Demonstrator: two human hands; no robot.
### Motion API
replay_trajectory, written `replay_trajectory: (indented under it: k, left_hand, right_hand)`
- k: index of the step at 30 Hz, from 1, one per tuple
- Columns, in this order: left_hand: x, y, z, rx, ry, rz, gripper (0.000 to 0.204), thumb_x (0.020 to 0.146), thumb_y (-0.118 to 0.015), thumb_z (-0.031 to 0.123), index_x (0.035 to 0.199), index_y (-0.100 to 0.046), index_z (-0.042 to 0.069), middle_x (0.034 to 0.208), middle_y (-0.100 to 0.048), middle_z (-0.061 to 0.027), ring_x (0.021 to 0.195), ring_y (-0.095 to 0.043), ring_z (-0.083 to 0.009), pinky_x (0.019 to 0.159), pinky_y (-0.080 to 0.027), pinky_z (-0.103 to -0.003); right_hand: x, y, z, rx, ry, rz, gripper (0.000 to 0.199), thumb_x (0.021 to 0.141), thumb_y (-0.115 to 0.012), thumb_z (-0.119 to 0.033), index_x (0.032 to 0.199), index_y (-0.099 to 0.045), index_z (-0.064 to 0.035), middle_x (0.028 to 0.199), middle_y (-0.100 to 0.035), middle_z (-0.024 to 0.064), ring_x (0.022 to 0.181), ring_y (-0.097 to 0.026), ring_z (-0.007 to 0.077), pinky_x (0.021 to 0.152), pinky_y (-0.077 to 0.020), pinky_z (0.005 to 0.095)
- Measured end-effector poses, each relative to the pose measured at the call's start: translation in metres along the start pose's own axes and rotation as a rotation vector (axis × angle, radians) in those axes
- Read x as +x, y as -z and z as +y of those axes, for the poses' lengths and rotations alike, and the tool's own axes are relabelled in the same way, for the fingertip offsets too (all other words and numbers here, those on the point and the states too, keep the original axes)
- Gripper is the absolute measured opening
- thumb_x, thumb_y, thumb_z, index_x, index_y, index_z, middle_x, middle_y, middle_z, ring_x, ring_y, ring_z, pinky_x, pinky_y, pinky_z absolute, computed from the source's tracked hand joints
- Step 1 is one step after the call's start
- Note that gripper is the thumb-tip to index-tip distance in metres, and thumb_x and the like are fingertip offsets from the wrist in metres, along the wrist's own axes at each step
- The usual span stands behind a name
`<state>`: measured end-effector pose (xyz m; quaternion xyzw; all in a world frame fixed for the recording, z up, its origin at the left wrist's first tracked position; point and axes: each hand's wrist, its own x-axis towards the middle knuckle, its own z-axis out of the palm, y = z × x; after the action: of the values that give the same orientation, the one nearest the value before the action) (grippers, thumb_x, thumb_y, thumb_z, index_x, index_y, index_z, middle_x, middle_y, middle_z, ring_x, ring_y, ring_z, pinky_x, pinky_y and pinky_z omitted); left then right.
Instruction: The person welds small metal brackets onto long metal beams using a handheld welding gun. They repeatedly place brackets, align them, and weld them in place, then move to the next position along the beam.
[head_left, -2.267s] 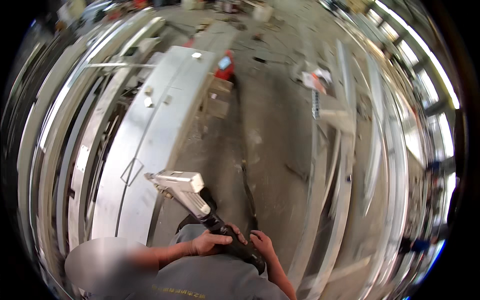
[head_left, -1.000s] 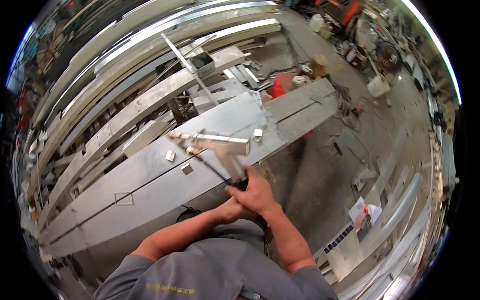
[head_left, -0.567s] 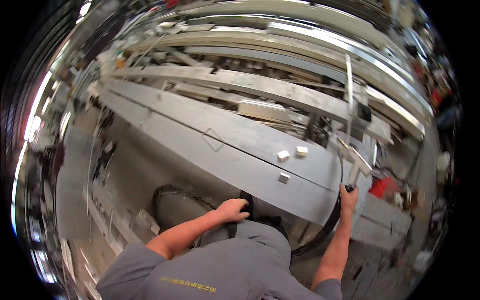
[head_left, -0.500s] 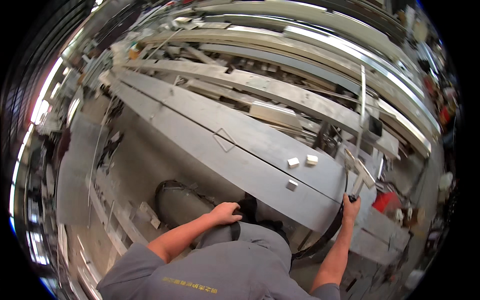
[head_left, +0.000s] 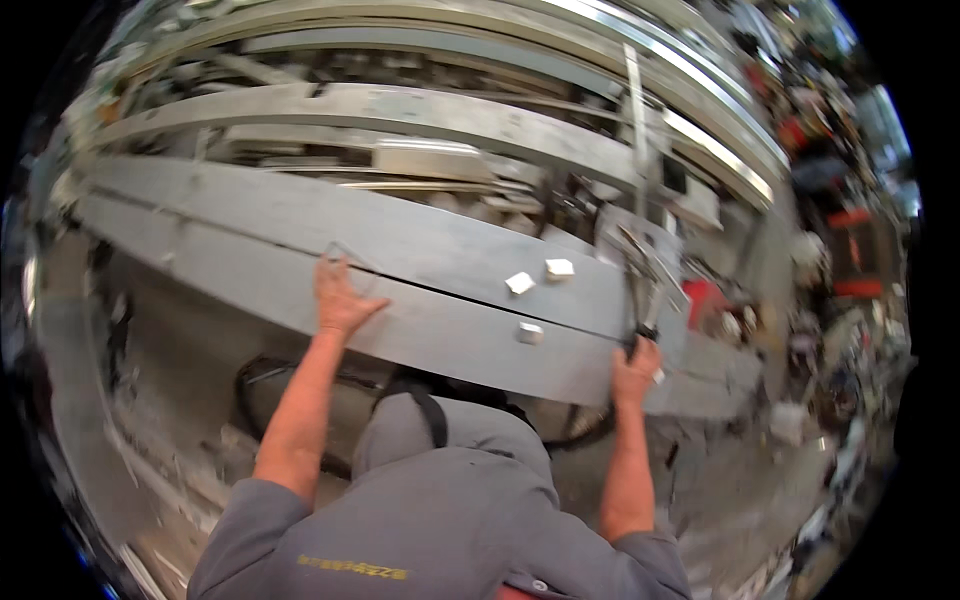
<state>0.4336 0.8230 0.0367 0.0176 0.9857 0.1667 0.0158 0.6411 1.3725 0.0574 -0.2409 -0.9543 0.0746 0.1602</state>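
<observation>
Our left hand (head_left: 340, 297) has come up to lie flat on the panel (head_left: 420, 270) mid-frame; our right hand (head_left: 636, 368) keeps its grip closed on the tool (head_left: 645, 285).

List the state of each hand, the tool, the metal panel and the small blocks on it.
Left hand: open, palm flat on the panel.
Right hand: closed around the tool's grip.
Tool: held, lying on the panel's right end.
Long grey metal panel: lying flat.
Three small pale blocks: loose on the panel, apart from both hands.
</observation>
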Motion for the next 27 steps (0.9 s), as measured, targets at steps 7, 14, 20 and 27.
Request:
replay_trajectory:
  k: [7, 14, 20, 27]
  left_hand:
    - [0.020, 0.009, 0.031, 0.038, 0.083, -0.094, 0.106, 0.059, -0.090, 0.050, 0.144, -0.047, 0.005, 0.155, -0.033, -0.0249, 0.146, -0.026, -0.0457, 0.121, -0.023, -0.053]
    - [0.013, -0.010, 0.008, 0.036, -0.057, 0.002, 0.084, 0.069, -0.086, 0.042, 0.135, -0.054, 0.001, 0.148, -0.043, -0.0250, 0.139, -0.037, -0.0435, 0.118, -0.030, -0.052]
    - [0.003, -0.019, 0.020, 0.044, -0.140, -0.007, 0.055, 0.082, -0.075, 0.024, 0.126, -0.060, -0.005, 0.143, -0.048, -0.0261, 0.133, -0.046, -0.0413, 0.113, -0.039, -0.047]
    - [-0.010, -0.026, 0.038, 0.103, -0.155, -0.003, 0.037, 0.086, -0.071, 0.019, 0.118, -0.068, 0.001, 0.135, -0.056, -0.0220, 0.126, -0.052, -0.0389, 0.109, -0.042, -0.045]
  right_hand:
    - [-0.028, -0.012, -0.150, 0.402, 0.006, -0.315, 0.064, 0.073, -0.083, -0.024, 0.130, -0.058, -0.0072, 0.130, -0.053, 0.0220, 0.123, -0.050, 0.0395, 0.106, -0.0436, 0.0486]
    - [-0.034, 0.003, -0.157, 0.448, 0.000, -0.233, 0.061, 0.078, -0.080, -0.024, 0.131, -0.058, -0.0051, 0.134, -0.052, 0.0217, 0.126, -0.048, 0.0414, 0.107, -0.0422, 0.0507]
    - [-0.057, 0.025, 0.099, -0.053, -0.538, 0.244, 0.040, 0.094, -0.062, -0.030, 0.116, -0.063, 0.0040, 0.122, -0.061, 0.0257, 0.116, -0.054, 0.0437, 0.101, -0.0407, 0.0526]
    - [-0.050, 0.020, 0.168, 0.352, -0.736, -0.269, 0.046, 0.101, -0.048, -0.036, 0.119, -0.064, 0.0037, 0.113, -0.069, 0.0259, 0.109, -0.063, 0.0426, 0.095, -0.0475, 0.0447]
